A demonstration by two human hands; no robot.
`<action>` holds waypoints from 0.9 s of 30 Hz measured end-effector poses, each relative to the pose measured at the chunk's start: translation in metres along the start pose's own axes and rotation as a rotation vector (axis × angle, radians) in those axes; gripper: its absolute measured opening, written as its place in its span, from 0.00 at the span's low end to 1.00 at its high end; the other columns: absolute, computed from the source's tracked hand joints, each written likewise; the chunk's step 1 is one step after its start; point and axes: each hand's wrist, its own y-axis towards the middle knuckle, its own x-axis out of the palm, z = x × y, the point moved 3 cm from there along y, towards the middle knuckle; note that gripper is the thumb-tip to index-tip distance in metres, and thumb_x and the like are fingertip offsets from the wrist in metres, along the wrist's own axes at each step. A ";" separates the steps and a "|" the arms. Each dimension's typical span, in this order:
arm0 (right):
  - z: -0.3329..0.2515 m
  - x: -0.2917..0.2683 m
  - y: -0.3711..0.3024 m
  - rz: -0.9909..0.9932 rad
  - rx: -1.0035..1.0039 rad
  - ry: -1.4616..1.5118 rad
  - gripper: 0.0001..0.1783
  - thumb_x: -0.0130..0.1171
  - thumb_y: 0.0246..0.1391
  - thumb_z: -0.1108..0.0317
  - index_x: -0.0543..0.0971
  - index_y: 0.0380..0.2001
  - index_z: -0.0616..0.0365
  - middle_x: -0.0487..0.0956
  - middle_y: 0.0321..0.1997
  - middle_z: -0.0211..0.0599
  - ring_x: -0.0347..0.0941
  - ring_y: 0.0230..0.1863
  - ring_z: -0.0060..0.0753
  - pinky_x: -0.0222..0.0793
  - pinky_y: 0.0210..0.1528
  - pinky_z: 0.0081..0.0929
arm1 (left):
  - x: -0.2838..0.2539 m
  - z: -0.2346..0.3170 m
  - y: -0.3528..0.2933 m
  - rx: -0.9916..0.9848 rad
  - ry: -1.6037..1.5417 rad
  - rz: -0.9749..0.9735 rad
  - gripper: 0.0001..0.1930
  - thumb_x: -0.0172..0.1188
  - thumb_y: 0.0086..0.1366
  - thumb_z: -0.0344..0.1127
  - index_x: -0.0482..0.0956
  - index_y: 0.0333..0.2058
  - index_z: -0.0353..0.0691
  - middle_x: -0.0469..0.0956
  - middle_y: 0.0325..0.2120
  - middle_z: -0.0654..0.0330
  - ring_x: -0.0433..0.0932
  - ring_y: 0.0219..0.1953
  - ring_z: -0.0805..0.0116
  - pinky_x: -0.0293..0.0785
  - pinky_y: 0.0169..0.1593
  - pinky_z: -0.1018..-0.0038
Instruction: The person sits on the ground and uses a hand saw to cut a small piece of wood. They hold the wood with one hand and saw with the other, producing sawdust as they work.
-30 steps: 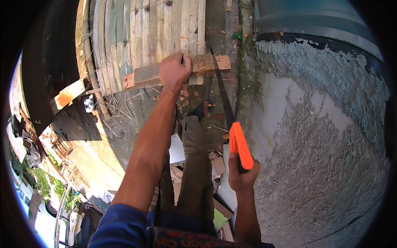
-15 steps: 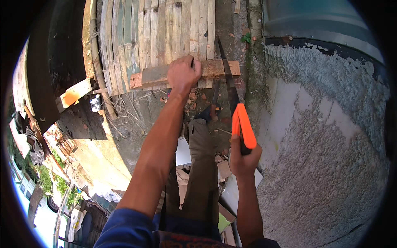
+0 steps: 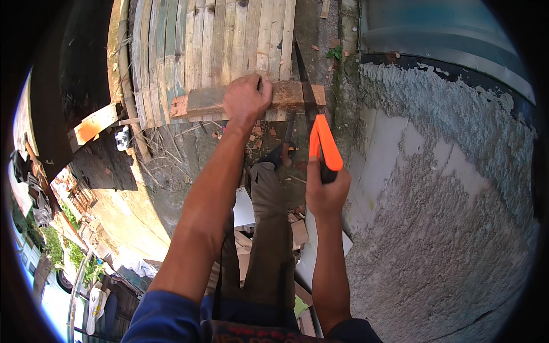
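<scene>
A rough wooden block lies across the near end of a slatted bench, its right end jutting past the bench edge. My left hand presses down on the block near its middle, fingers curled over the far side. In my right hand is a handsaw by its orange and black handle. The dark blade crosses the block near its right end, its tip pointing away from me. How deep the blade sits in the wood I cannot tell.
A rough plastered wall rises close on my right. Under the bench's near edge, by my foot, lies a tool with a wooden handle. Twigs and wood chips litter the ground. Cut wood pieces lie beside my legs.
My right hand has pushed the saw forward, away from me, so its handle is now nearer the block. My left hand stays on the block; the whole view has shifted slightly.
</scene>
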 end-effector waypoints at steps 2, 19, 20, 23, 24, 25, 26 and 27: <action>-0.001 0.016 0.022 0.043 -0.061 -0.066 0.10 0.61 0.61 0.72 0.78 0.27 0.67 0.75 0.19 0.30 0.70 0.22 0.17 0.63 0.24 0.23 | 0.003 0.003 0.003 0.013 -0.014 -0.010 0.17 0.55 0.64 0.47 0.82 0.28 0.39 0.83 0.29 0.51 0.82 0.36 0.49 0.77 0.45 0.57; 0.007 -0.031 -0.077 -0.002 -0.026 -0.008 0.03 0.61 0.56 0.77 0.79 0.31 0.67 0.78 0.20 0.34 0.73 0.19 0.21 0.69 0.24 0.24 | -0.005 0.005 0.002 -0.040 -0.004 -0.036 0.16 0.55 0.64 0.45 0.82 0.28 0.38 0.83 0.31 0.50 0.82 0.35 0.48 0.77 0.44 0.57; 0.010 -0.053 -0.110 -0.015 -0.001 -0.070 0.04 0.61 0.55 0.78 0.80 0.33 0.68 0.78 0.20 0.35 0.75 0.20 0.22 0.71 0.26 0.24 | -0.006 0.004 0.000 -0.040 -0.010 -0.021 0.16 0.55 0.64 0.45 0.82 0.28 0.38 0.83 0.31 0.50 0.82 0.35 0.48 0.77 0.44 0.56; -0.002 -0.084 -0.140 -0.066 0.029 -0.173 0.08 0.59 0.55 0.78 0.82 0.38 0.69 0.80 0.22 0.38 0.78 0.23 0.25 0.74 0.30 0.24 | -0.009 0.001 0.001 -0.036 -0.007 0.023 0.16 0.55 0.64 0.45 0.83 0.29 0.38 0.83 0.31 0.51 0.82 0.35 0.48 0.77 0.45 0.57; -0.013 -0.075 -0.130 -0.050 0.045 -0.104 0.07 0.60 0.55 0.77 0.81 0.36 0.69 0.79 0.22 0.39 0.78 0.22 0.25 0.73 0.29 0.25 | -0.009 0.005 -0.004 -0.028 -0.001 0.016 0.16 0.55 0.64 0.45 0.83 0.29 0.38 0.83 0.31 0.51 0.82 0.35 0.48 0.77 0.45 0.57; -0.006 -0.058 -0.105 -0.050 0.044 -0.116 0.06 0.60 0.56 0.76 0.81 0.35 0.67 0.79 0.21 0.38 0.76 0.22 0.25 0.71 0.28 0.26 | -0.010 0.008 -0.010 -0.021 0.006 0.011 0.16 0.55 0.64 0.45 0.83 0.29 0.38 0.83 0.31 0.51 0.82 0.35 0.48 0.77 0.45 0.57; 0.001 -0.037 -0.062 -0.079 0.026 -0.133 0.05 0.61 0.56 0.74 0.80 0.33 0.66 0.78 0.20 0.37 0.75 0.21 0.25 0.70 0.27 0.26 | -0.012 0.006 -0.011 -0.032 0.023 0.001 0.16 0.55 0.64 0.45 0.83 0.29 0.38 0.83 0.31 0.51 0.82 0.35 0.48 0.77 0.44 0.57; -0.005 -0.007 -0.017 -0.019 -0.045 -0.103 0.05 0.62 0.57 0.73 0.80 0.32 0.66 0.77 0.20 0.37 0.74 0.21 0.25 0.68 0.26 0.28 | -0.011 0.011 -0.007 -0.017 0.019 -0.027 0.16 0.55 0.64 0.44 0.83 0.29 0.38 0.83 0.30 0.51 0.82 0.35 0.48 0.77 0.44 0.57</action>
